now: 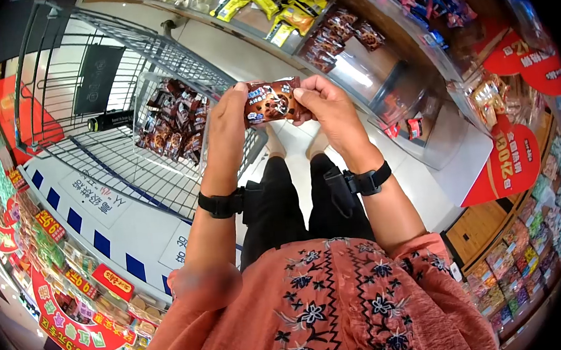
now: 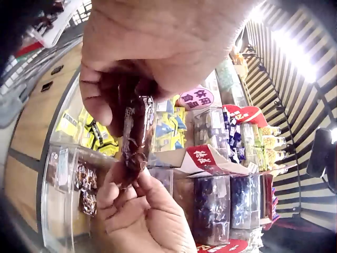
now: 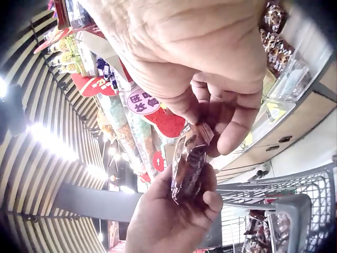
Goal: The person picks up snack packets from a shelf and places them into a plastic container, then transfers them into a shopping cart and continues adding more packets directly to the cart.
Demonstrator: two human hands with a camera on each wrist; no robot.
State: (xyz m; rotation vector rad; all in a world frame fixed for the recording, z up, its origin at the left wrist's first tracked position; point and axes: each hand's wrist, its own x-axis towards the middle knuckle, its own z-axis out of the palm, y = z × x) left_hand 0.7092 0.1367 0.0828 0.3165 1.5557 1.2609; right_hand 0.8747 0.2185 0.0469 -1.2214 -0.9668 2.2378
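A small brown snack packet [image 1: 273,101] with a cookie picture is held up level in front of the body in the head view. My left hand [image 1: 227,116] pinches its left end, and my right hand [image 1: 331,107] grips the right end between thumb and fingers. Seen from the left wrist, the glossy brown wrapper [image 2: 138,134] stretches between both hands. The right wrist view shows its crimped end [image 3: 204,133] at the right fingers, with the left hand [image 3: 171,216] below. Many similar brown packets [image 1: 173,128] fill a clear container inside the shopping cart, left of the hands.
The wire shopping cart [image 1: 95,78] stands at the left, with a black cylindrical item [image 1: 110,120] in it. Ahead and right are clear display bins with yellow packets [image 1: 265,3] and brown packets [image 1: 338,36]. A red promotional sign [image 1: 506,162] juts out at right.
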